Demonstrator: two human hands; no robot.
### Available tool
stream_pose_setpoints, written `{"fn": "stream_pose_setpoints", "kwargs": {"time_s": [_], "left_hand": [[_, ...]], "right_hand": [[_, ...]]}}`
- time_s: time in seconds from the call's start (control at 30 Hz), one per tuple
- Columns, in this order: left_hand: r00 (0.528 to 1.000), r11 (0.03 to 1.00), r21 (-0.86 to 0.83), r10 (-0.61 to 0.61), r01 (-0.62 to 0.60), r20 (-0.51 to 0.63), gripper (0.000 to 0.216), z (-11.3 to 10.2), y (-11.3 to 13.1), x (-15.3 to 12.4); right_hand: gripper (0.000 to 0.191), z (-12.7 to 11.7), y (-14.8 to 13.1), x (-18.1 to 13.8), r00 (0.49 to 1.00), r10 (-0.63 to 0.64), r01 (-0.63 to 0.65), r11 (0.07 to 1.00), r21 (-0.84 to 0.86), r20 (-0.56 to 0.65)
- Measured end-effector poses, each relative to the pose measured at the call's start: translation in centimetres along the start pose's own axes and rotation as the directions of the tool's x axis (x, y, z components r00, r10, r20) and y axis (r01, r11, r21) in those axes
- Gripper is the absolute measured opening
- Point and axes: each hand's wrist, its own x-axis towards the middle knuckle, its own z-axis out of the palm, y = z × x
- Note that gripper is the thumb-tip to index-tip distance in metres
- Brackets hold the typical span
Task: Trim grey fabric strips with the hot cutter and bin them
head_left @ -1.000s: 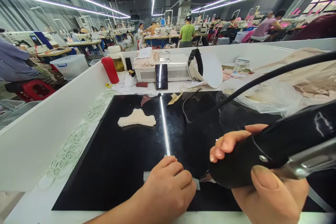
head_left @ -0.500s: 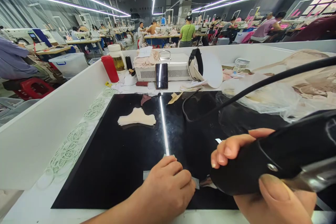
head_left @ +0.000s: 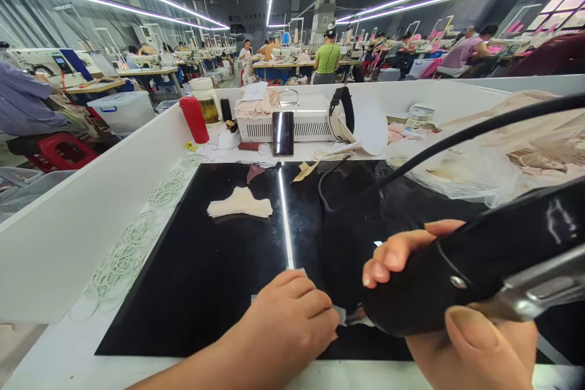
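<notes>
In the head view my left hand [head_left: 292, 317] is closed, its fingers curled down against a black glossy sheet [head_left: 183, 292]. Edges of a thin pale grey piece [head_left: 340, 315] show beside the fingers; whatever is under them is hidden. My right hand [head_left: 475, 341] is wrapped round a thick black corded hand tool [head_left: 420, 292] with a metal lever along its side. The tool's narrow metallic tip [head_left: 359, 317] points left, close to my left fingers and the grey piece. Farther back, a cream cut fabric stack [head_left: 240, 203] lies on the sheet.
A black cable [head_left: 457, 141] arches over the right side. Green elastic loops [head_left: 121, 262] line the left wall. Behind stand a red cup [head_left: 194, 119], a phone [head_left: 283, 134], a white vented box [head_left: 311, 119] and plastic bags [head_left: 466, 170]. People sit at sewing machines beyond.
The tool has shifted slightly left and tilted, showing more of its metal lever. My left hand has moved a little left along with it, while the fabric stack lies where it was.
</notes>
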Motion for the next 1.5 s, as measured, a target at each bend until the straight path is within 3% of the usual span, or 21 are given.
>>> {"fn": "stream_pose_setpoints", "kwargs": {"time_s": [0.17,0.3,0.4,0.67,1.07,1.5], "left_hand": [[0.976,0.971,-0.116,-0.199,0.209,0.093,0.016,-3.5,-1.2,-2.6],[0.895,0.893,-0.096,-0.427,0.440,0.129,0.034,-5.6,-2.1,-5.6],[0.854,0.849,-0.109,-0.501,0.516,0.138,0.040,-5.5,-2.3,-7.0],[0.847,0.822,-0.223,-0.530,0.524,0.038,0.014,-3.8,-2.5,-7.4],[0.761,0.708,-0.303,-0.639,0.638,0.108,0.029,-3.4,-2.6,-7.5],[0.742,0.680,-0.317,-0.654,0.661,0.146,0.032,-3.7,-1.9,-6.8]], "right_hand": [[0.046,0.8,-0.6,0.7,0.998,0.018,-0.019,1.000,0.015,0.065],[0.035,2.7,-0.2,1.0,0.995,0.018,-0.015,1.000,-0.027,0.101],[0.033,4.4,0.6,1.0,0.988,0.000,0.000,1.000,-0.002,0.154],[0.036,8.0,2.6,1.0,0.988,-0.038,0.019,0.992,0.125,0.148],[0.033,9.3,4.3,0.8,0.980,-0.020,-0.014,0.985,0.169,0.197],[0.033,9.5,4.4,0.9,0.980,-0.041,0.007,0.985,0.170,0.196]]}}
